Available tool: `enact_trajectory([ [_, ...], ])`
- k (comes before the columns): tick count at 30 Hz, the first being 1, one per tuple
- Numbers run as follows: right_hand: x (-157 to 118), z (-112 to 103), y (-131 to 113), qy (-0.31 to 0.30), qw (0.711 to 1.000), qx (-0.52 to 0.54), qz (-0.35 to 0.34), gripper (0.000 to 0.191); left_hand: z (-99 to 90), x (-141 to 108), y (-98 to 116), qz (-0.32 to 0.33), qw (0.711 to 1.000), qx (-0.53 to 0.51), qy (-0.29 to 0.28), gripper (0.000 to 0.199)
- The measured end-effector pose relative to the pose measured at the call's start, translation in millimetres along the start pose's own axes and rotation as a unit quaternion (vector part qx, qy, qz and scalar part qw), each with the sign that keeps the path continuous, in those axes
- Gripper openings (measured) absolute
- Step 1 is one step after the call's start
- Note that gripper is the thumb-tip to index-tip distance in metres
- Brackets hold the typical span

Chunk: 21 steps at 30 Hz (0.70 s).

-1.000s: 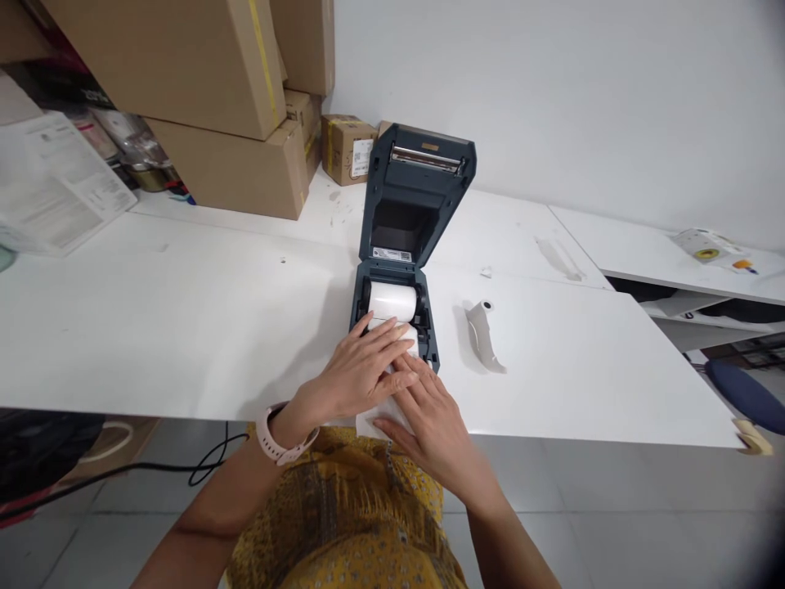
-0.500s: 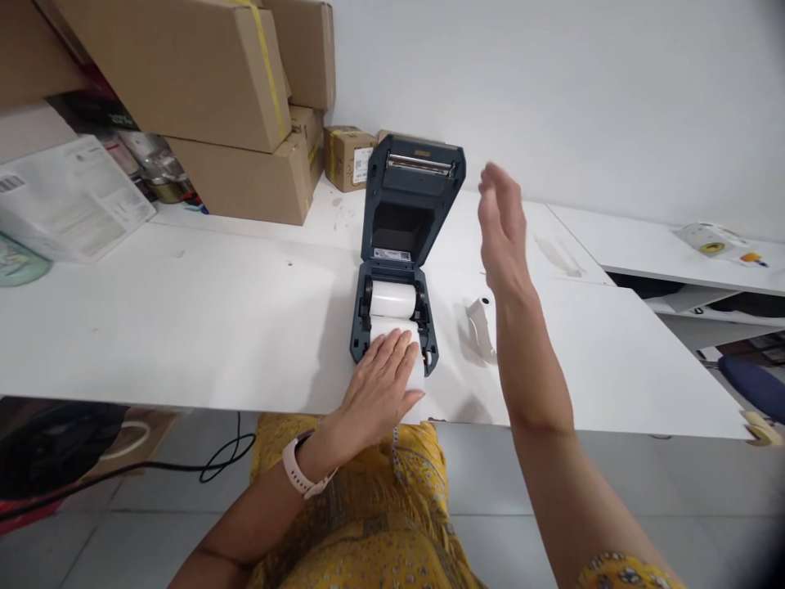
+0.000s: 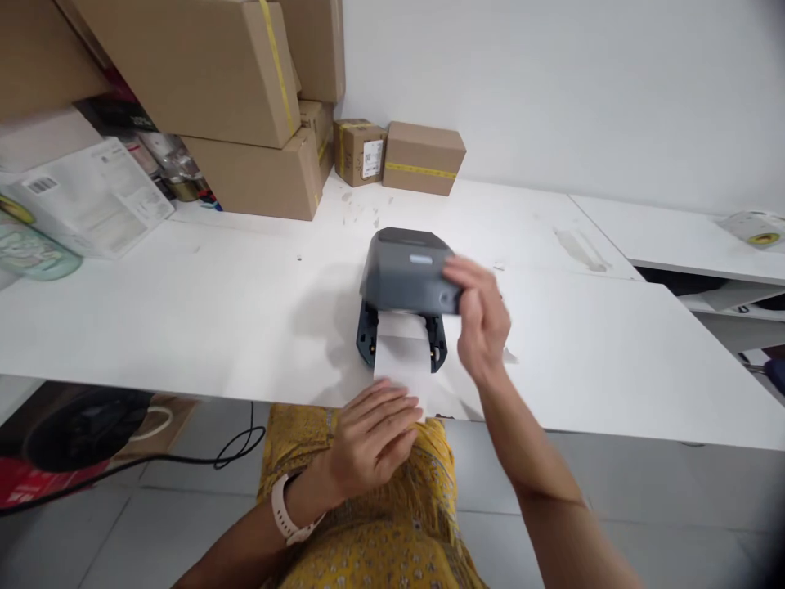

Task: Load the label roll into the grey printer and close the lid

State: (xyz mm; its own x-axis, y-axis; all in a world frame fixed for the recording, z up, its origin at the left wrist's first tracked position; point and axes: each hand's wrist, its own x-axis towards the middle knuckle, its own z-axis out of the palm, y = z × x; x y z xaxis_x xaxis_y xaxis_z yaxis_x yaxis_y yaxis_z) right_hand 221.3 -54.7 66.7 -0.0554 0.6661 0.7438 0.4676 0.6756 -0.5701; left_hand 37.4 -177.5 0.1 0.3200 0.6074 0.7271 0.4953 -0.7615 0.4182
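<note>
A dark grey label printer (image 3: 366,337) stands near the front edge of the white table, its lid (image 3: 401,274) tilted partway down over the base. My right hand (image 3: 484,319) grips the lid's right front corner, slightly blurred. From the printer's mouth a strip of white label paper (image 3: 403,356) runs toward me to the table edge. My left hand (image 3: 374,433), wearing a pale watch band, has its fingers closed together on the strip's near end; the thumb's contact is hard to see. The lid mostly covers the paper roll inside.
Cardboard boxes (image 3: 245,176) are stacked at the back left, with two smaller ones, including a long box (image 3: 423,155), against the wall. A white carton (image 3: 98,196) and a green bottle (image 3: 42,249) stand at left. A black cable (image 3: 184,466) hangs below the table.
The lid has swung from upright to partway down. My right hand has come from the air at right onto it. My left hand has slid back toward me along the paper.
</note>
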Motion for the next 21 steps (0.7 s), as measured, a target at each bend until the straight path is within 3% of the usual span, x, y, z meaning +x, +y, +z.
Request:
enact_trajectory([
  [4, -65, 8, 0, -0.032, 0.999, -0.033, 0.011, 0.032, -8.2, 10, -7, -0.095, 0.980, 0.006, 0.172, 0.038],
  [6, -77, 11, 3, -0.023, 0.999, -0.024, 0.033, 0.028, -5.9, 23, -20, -0.202, 0.950, -0.001, 0.240, 0.048],
  [7, -78, 12, 6, -0.014, 0.999, -0.011, 0.049, 0.026, -3.4, 31, -27, -0.259, 0.935, -0.037, 0.237, 0.058],
  [9, -78, 14, 14, 0.007, 0.995, 0.026, 0.091, 0.027, 2.6, 45, -42, -0.378, 0.898, -0.139, 0.177, 0.070],
  [11, -78, 15, 23, -0.003, 0.988, 0.059, 0.145, 0.052, 7.4, 55, -52, -0.447, 0.854, -0.243, 0.114, 0.074],
  [13, -80, 16, 31, -0.059, 0.976, 0.087, 0.192, 0.075, 9.8, 58, -56, -0.459, 0.830, -0.309, 0.078, 0.072],
  [16, -86, 20, 38, -0.128, 0.955, 0.125, 0.236, 0.083, 10.7, 55, -55, -0.443, 0.835, -0.317, 0.073, 0.070],
  [21, -93, 27, 35, -0.083, 0.950, 0.148, 0.262, 0.085, 12.3, 53, -58, -0.435, 0.850, -0.282, 0.091, 0.072],
])
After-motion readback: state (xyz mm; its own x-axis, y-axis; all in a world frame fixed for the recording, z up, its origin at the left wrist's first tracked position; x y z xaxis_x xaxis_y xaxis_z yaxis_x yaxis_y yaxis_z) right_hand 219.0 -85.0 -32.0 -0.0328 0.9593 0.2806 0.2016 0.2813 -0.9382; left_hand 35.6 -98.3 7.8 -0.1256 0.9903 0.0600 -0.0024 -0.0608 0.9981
